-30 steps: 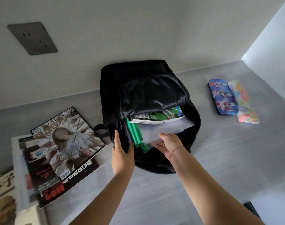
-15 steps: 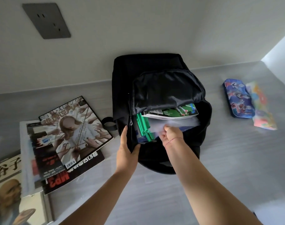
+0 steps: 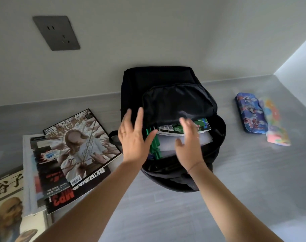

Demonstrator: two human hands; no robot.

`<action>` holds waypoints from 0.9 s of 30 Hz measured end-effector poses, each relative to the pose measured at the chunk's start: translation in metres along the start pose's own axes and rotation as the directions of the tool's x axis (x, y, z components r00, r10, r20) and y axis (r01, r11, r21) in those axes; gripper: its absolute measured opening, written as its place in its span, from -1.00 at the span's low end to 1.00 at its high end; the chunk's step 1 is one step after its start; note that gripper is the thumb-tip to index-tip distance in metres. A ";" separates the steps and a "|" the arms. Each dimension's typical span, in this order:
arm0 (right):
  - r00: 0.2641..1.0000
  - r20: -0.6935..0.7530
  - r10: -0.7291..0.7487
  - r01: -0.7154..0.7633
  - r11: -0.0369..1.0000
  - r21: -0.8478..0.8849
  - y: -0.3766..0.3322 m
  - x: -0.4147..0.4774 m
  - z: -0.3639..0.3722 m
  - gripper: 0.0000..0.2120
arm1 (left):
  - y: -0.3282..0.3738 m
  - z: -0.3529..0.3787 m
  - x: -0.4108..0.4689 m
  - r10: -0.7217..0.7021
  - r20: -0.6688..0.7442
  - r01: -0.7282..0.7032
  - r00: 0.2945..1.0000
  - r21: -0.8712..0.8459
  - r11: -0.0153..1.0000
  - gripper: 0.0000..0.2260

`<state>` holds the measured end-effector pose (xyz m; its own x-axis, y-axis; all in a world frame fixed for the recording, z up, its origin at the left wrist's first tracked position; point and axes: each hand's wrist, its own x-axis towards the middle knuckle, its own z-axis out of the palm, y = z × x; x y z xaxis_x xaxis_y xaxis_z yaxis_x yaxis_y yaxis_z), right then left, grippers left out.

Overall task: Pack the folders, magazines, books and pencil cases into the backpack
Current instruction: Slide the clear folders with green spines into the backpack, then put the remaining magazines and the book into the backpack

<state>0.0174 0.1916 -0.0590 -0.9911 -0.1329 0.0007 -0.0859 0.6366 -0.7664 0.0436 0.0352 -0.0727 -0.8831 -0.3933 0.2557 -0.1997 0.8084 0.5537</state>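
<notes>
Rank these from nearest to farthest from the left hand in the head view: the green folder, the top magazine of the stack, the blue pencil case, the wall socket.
1. green folder, in the backpack's mouth, right beside the left hand.
2. top magazine, on the stack to the hand's left.
3. wall socket, up on the wall, far left.
4. blue pencil case, on the table's far right.

Grey table (image 3: 236,198) bears backpack (image 3: 159,79), magazines (image 3: 75,154), pencil cases (image 3: 250,114).
</notes>
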 end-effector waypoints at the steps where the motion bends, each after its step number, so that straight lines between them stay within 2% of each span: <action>1: 0.991 0.114 -0.072 0.085 0.989 -0.117 0.000 0.000 0.009 -0.39 | 0.000 0.001 0.007 0.071 0.065 -0.075 0.995 0.061 0.995 -0.39; 3: 0.954 0.297 -0.033 0.136 0.933 -0.333 0.008 0.001 0.026 -0.35 | -0.002 0.004 0.012 0.098 0.241 -0.126 0.966 0.103 0.987 -0.45; 5: 0.956 0.293 0.005 0.127 0.894 -0.429 0.009 0.001 0.029 -0.36 | -0.006 0.002 0.008 0.045 0.314 -0.058 0.948 0.034 0.998 -0.44; 7: 0.992 0.121 -0.020 0.058 0.945 -0.321 -0.007 -0.005 0.022 -0.51 | -0.013 -0.009 -0.001 0.000 0.236 0.011 0.972 -0.045 0.999 -0.43; 8: 0.996 -0.004 -0.086 0.082 0.966 -0.247 -0.018 -0.010 0.021 -0.60 | -0.022 -0.017 -0.006 -0.047 0.164 0.060 0.985 -0.072 0.996 -0.44; 10: 0.951 -0.173 -0.257 0.237 0.963 -0.127 -0.047 -0.021 0.028 -0.71 | -0.050 -0.038 -0.017 -0.218 -0.012 0.216 0.976 -0.105 0.971 -0.48; 11: 0.928 -0.163 -0.335 0.330 0.942 -0.060 -0.063 -0.025 0.040 -0.73 | -0.068 -0.051 -0.023 -0.327 -0.100 0.315 0.940 -0.118 0.942 -0.50; 13: 0.914 0.023 -0.405 0.402 0.912 0.084 -0.088 -0.029 0.076 -0.74 | -0.105 -0.079 -0.032 -0.541 -0.216 0.525 0.813 -0.133 0.841 -0.51; 14: 0.903 0.167 -0.396 0.378 0.917 0.127 -0.097 -0.028 0.099 -0.74 | -0.123 -0.094 -0.036 -0.628 -0.242 0.617 0.740 -0.127 0.776 -0.49; 16: 0.852 0.427 -0.301 0.275 0.953 0.124 -0.111 -0.020 0.142 -0.71 | -0.157 -0.118 -0.040 -0.740 -0.253 0.746 0.624 -0.090 0.660 -0.42; 18: 0.814 0.550 -0.187 0.170 0.982 0.083 -0.114 -0.004 0.180 -0.65 | -0.186 -0.132 -0.042 -0.801 -0.227 0.816 0.554 -0.046 0.577 -0.38; 23: 0.866 0.498 -0.039 0.070 0.997 -0.045 -0.103 0.030 0.236 -0.62 | -0.228 -0.148 -0.039 -0.878 -0.118 0.872 0.463 -0.117 0.476 -0.36; 25: 0.881 0.473 -0.009 0.061 0.994 -0.096 -0.104 0.028 0.243 -0.63 | -0.239 -0.150 -0.036 -0.866 -0.065 0.849 0.495 -0.177 0.498 -0.38; 27: 0.900 0.437 0.012 0.042 0.993 -0.113 -0.108 0.023 0.245 -0.69 | -0.245 -0.151 -0.032 -0.852 0.019 0.813 0.523 -0.311 0.492 -0.47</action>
<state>0.0291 -0.0662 -0.1329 -0.8483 -0.4437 -0.2890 -0.1381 0.7123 -0.6882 0.1851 -0.2158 -0.0971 -0.3002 -0.8861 -0.3532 -0.6845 -0.0577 0.7267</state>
